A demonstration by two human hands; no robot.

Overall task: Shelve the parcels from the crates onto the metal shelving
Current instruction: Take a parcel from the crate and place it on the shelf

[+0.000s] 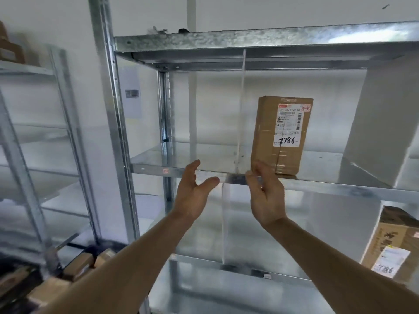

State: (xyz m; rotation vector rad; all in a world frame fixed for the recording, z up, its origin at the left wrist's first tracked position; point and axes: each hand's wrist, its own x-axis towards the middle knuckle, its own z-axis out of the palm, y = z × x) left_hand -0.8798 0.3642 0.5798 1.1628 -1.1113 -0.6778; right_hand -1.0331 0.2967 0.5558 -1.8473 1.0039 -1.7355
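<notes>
Both arms reach up toward the metal shelving [294, 182] — left hand [192, 196] and right hand [267, 198] face each other, fingers loosely spread, holding nothing. The cardboard parcel [281, 134] stands upright near the shelf's front edge, just beyond the right fingertips and right of a clear divider [240, 105]. Open shelf lies left. Its label reads "7786" — another parcel [392, 248] below bears the same.

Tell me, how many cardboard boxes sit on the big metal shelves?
2: one box upright on the middle shelf above the right hand, another box lower right. More may hide beyond the frame.
</notes>
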